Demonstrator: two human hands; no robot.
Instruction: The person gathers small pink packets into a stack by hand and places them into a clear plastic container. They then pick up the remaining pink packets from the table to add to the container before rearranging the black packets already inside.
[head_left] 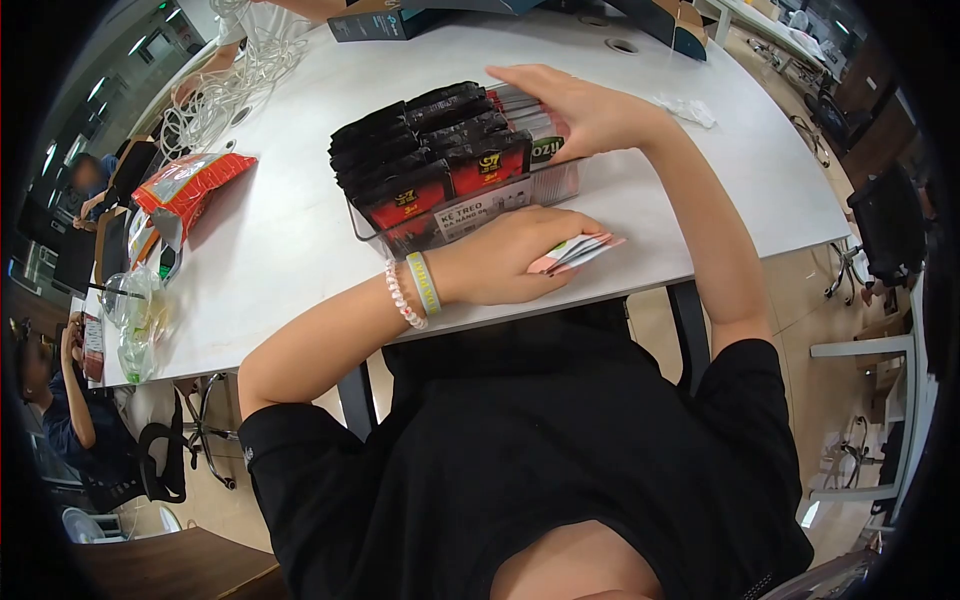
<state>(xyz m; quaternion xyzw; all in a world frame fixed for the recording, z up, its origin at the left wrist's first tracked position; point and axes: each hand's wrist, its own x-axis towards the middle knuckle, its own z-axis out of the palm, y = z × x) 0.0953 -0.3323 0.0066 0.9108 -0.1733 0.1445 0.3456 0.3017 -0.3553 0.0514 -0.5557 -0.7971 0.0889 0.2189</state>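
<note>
A clear plastic basket point(372, 236) holds rows of black and red G7 coffee sachets point(490, 168), with paler packets point(548, 148) at its right end. My left hand point(510, 255), a beaded bracelet and a yellow band on its wrist, is closed on a few flat pink and white sachets point(577, 254) in front of the basket. Around the basket's right end, my right hand point(590, 112) is spread beside the pale packets, fingers stretched toward the back and thumb at the front. Its palm side is hidden.
A red snack bag point(190, 190) and a clear plastic bag with a cup point(138, 325) lie on the left. White cables point(225, 95) and dark boxes point(375, 22) are farther back. Crumpled plastic point(688, 110) lies at right. Other people point(75, 400) sit at left.
</note>
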